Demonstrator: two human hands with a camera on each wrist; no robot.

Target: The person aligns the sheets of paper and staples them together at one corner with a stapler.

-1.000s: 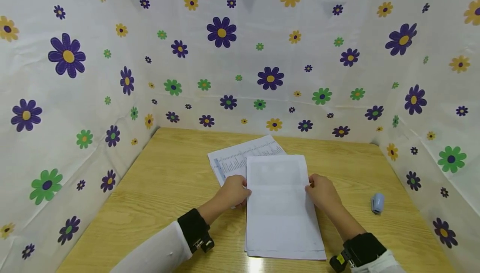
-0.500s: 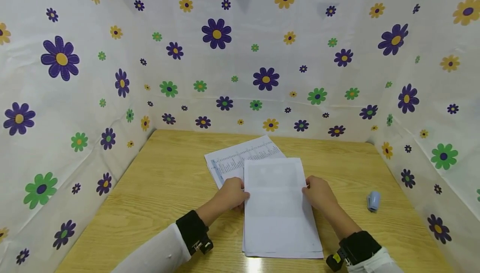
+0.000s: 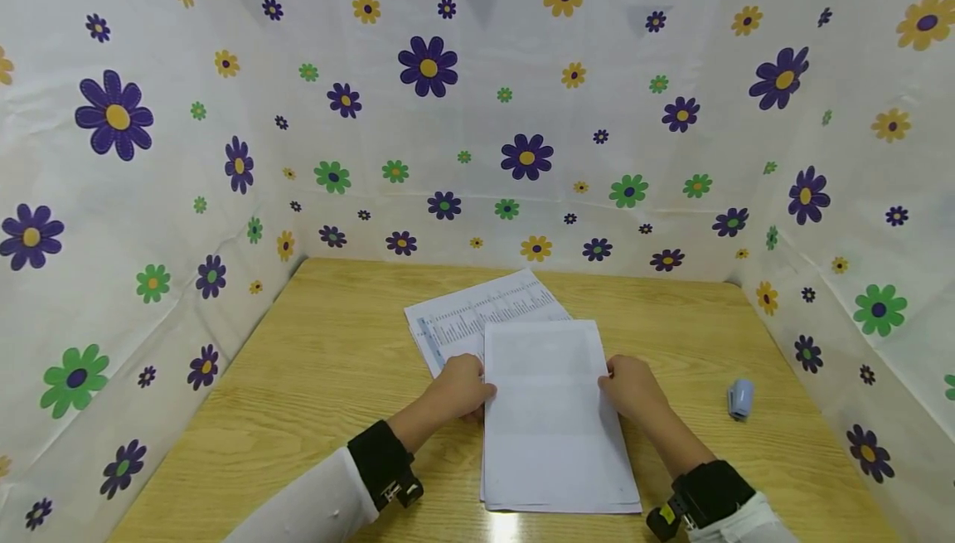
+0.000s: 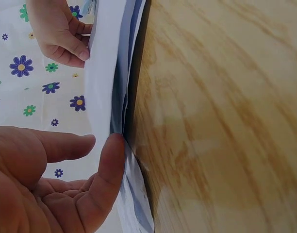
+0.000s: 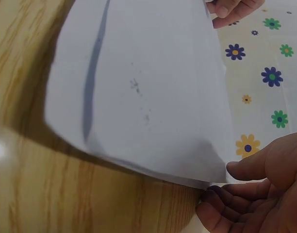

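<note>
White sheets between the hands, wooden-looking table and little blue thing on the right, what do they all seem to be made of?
Sheets: matte paper, judging by their thin, bowed edges.
Table: wood or wood-look laminate; it shows grain, and a bright glare suggests a glossy finish.
Blue thing: probably smooth plastic, from its even colour and rounded shape, but too small to be sure.

small light-blue object (image 3: 741, 399) on right of wooden table (image 3: 321, 319); white flower-print cloth (image 3: 552, 83) around 3 sides.
</note>
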